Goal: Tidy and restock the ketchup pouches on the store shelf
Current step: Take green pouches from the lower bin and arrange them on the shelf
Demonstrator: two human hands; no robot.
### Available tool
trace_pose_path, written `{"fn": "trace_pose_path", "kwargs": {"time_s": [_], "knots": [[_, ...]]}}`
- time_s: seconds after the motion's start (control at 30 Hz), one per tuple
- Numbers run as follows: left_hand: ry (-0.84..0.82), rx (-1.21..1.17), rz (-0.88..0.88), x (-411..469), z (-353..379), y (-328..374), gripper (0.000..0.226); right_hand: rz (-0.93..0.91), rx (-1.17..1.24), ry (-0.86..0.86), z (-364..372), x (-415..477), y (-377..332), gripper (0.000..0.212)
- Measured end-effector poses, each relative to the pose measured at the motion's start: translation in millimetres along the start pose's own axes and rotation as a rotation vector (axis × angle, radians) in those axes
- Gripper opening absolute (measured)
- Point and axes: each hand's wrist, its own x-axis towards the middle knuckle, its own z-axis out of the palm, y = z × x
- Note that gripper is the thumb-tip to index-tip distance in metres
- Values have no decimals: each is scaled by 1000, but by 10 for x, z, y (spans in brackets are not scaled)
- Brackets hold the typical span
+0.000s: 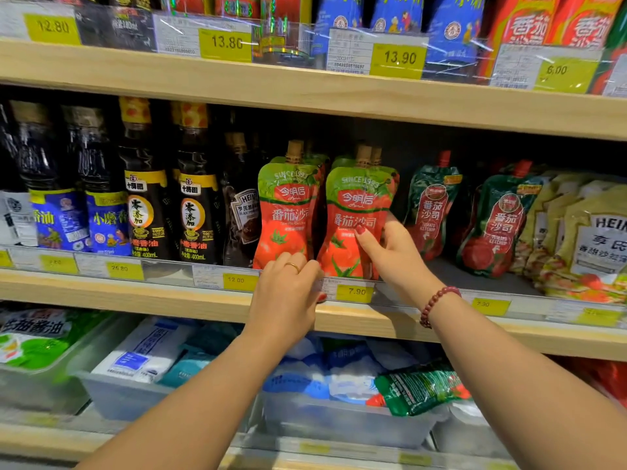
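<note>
Left hand (288,286): my fingers curl over the price rail (163,271) at the base of the left ketchup pouch (288,212); gripping or only touching, cannot tell. Right hand (390,249) grips the right ketchup pouch (356,212), thumb across its front. Both pouches upright, side by side at the shelf front

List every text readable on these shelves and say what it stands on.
"13.90": top tag
"7.90": lower tag
"SINCE 1993": red pouch
"TOMATO KETCHUP": green pouch
"HEIN", cut off: yellow pouch
"400mL": dark bottle
Barcode labels: fine print too blurred.
</note>
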Motion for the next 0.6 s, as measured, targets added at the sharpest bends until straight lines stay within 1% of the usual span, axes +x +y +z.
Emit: {"fn": "trace_pose_path", "kwargs": {"time_s": [0.1,0.17,0.2,0.27,0.33,0.4,0.43,0.5,0.6], "knots": [[4,0,-3,-4,-5,3,23,79,11,-15,2,0,-8,27],[5,6,-1,-8,-5,4,24,76,-58,-41,-20,-26,-22,35],[6,9,1,-8,-4,2,24,70,-138,-44,-32,-40,-31,41],[9,6,-1,-8,-3,-1,24,70,-384,4,-54,-72,-46,49],[6,0,-3,-9,1,-4,23,117,-640,58,-63,-103,-56,58],[2,-1,-4,-11,5,-6,24,201,-748,51,-59,-121,-72,62],[1,2,-4,-10,6,-7,24,237,-741,25,-52,-123,-87,63],[2,4,-5,-9,7,-10,24,261,-638,-8,-36,-112,-110,59],[1,-5,-6,-12,12,-14,24,262,-503,14,0,-99,-128,55]]}}
